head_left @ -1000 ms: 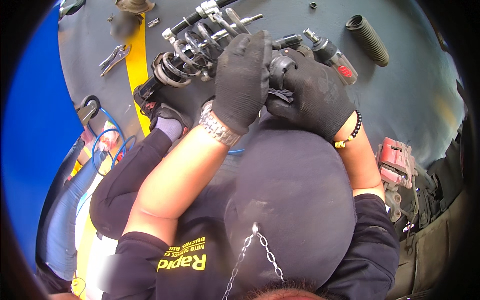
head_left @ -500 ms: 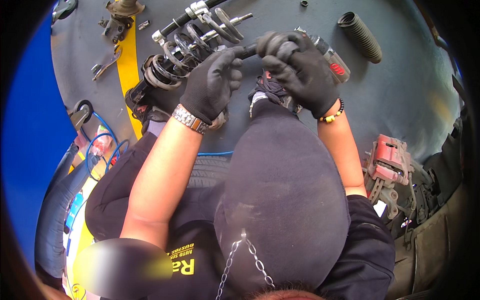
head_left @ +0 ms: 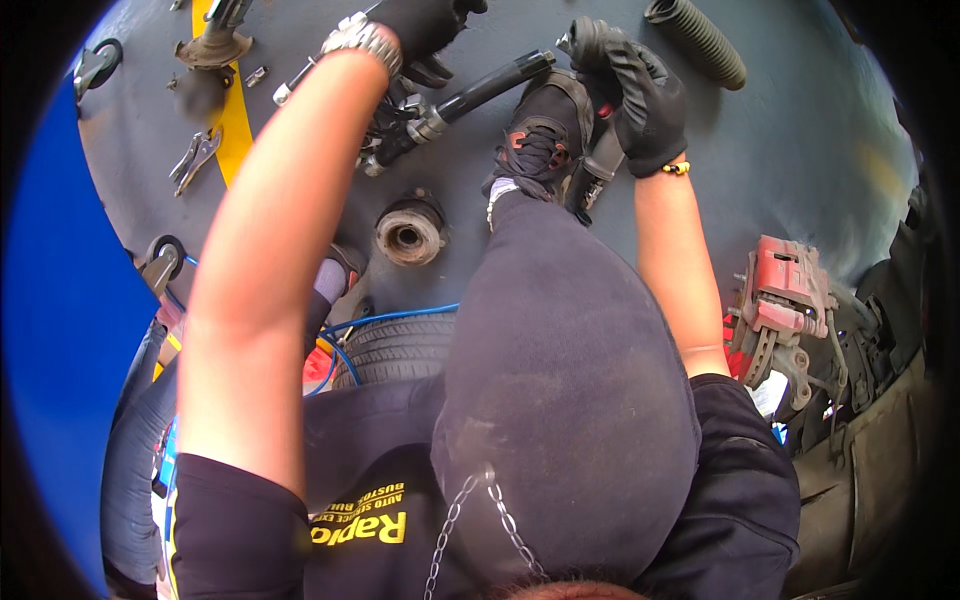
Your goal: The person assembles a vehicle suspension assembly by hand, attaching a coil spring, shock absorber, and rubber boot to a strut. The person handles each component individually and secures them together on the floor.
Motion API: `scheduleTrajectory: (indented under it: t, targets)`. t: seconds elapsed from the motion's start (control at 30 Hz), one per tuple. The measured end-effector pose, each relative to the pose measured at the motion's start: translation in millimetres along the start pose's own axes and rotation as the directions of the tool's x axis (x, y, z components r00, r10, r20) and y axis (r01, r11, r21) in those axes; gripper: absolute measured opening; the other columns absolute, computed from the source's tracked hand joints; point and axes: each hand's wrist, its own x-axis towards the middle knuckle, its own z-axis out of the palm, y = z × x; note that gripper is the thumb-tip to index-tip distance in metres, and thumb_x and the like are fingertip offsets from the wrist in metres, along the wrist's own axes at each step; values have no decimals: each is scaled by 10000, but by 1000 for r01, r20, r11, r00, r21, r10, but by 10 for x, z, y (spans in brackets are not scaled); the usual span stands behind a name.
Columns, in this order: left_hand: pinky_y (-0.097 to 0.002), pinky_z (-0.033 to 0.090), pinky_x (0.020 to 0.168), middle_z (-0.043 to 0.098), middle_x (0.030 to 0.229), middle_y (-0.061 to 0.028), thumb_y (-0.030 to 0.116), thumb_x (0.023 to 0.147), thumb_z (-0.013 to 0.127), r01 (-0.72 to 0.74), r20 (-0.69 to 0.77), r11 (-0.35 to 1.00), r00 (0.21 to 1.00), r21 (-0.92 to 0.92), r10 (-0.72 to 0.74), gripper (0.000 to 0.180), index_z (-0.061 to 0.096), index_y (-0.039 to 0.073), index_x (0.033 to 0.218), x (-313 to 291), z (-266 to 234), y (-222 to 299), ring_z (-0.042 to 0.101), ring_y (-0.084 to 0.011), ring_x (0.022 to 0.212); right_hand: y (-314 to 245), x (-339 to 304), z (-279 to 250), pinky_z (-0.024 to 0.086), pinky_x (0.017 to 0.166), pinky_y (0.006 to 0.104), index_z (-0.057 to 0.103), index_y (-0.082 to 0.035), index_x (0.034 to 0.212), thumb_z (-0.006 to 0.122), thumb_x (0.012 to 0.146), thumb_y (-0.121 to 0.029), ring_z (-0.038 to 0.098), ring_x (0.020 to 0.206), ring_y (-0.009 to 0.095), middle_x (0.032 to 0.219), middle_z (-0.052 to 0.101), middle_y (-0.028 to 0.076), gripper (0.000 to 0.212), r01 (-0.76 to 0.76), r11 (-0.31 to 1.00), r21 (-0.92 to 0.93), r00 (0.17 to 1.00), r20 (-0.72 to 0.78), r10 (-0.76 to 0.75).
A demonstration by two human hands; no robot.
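Note:
My left hand, in a black glove, reaches to the top edge with thumb and fingers apart. Below it, a spring compressor with a black rod and metal clamps lies partly hidden behind my forearm. My right hand, also gloved, is closed near the rod's free end, around a dark, rounded piece whose kind I cannot make out. Under that hand a grey power tool lies beside my shoe. A ribbed black dust boot lies farther right. Between my feet sits a round strut mount.
Locking pliers and a rusty metal part lie at the left by a yellow floor stripe. A red brake caliper hangs at the right. A tyre and a blue hose are close to my legs.
My left hand has moved away from the rod, up and over the compressor. My right hand has drawn off the rod's end, up and rightward. The strut mount has come into view.

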Motion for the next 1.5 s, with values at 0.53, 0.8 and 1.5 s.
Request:
scheduleTrajectory:
  t: [0.53,0.8,1.5]
  targets:
    - [-356,557,947,744,1189,-167,33,905,540,-413,525,866,822,281,221,459,652,30,1351,595,-32,-267,724,-238,1059,113,-36,67,577,840,259,712,26,1121,688,983,-107,710,952,130,1041,747,59,193,60,987,150,997,-46,-54]
    - [-344,561,878,782,1138,-121,-18,876,570,-189,570,969,819,162,64,429,766,127,1229,483,-157,-372,740,-189,930,140,-30,38,573,904,244,660,22,1255,689,989,-77,707,1001,120,1099,739,71,286,-147,986,78,988,51,143]
    - [-427,528,1024,720,1257,-160,288,840,783,-98,337,863,937,495,-87,581,646,115,1377,470,85,-60,683,-329,1170,-493,74,149,481,499,225,719,14,1125,451,1078,-543,613,599,91,786,708,46,620,-527,315,789,850,481,215]
